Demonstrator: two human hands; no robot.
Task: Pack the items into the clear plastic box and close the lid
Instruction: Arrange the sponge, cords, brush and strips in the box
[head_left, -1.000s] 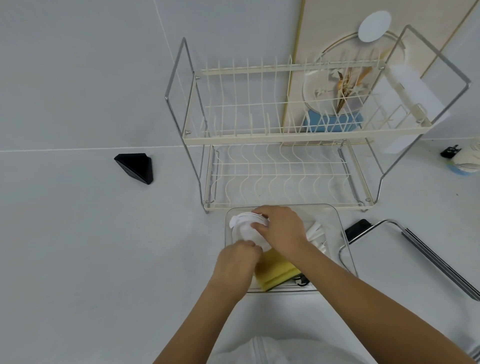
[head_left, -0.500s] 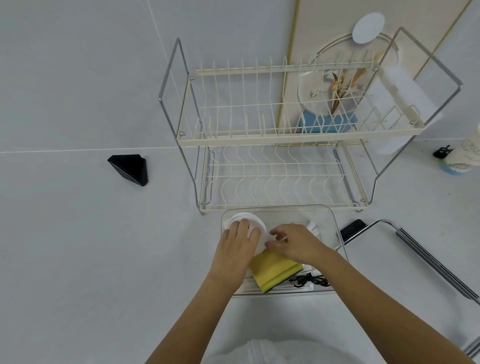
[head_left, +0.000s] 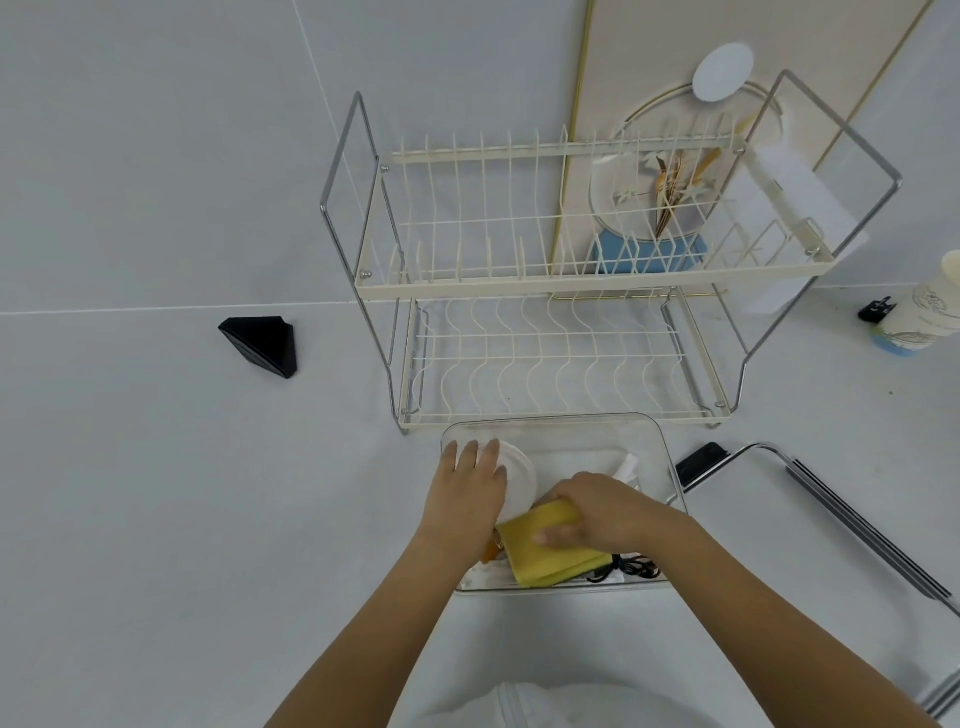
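A clear plastic box (head_left: 657, 447) stands on the white counter in front of the dish rack. Inside it lie a round white item (head_left: 517, 480), a folded yellow cloth (head_left: 543, 558), a black cable (head_left: 631, 567) and a white bottle-like item (head_left: 626, 466). My left hand (head_left: 470, 486) rests flat on the round white item at the box's left side, fingers spread. My right hand (head_left: 597, 512) grips the upper edge of the yellow cloth, thumb beneath and fingers over it. An orange bit (head_left: 491, 551) peeks out under my left wrist. No lid shows on the box.
A two-tier cream wire dish rack (head_left: 545, 291) stands right behind the box. A black wedge (head_left: 262, 345) sits at left. A black phone (head_left: 698, 462) and a metal-framed tray (head_left: 841, 519) lie to the right. A paper cup (head_left: 930, 312) stands far right.
My right hand left the round white item and moved down onto the yellow cloth, closing on it. My left hand slid up and flattened over the white item.
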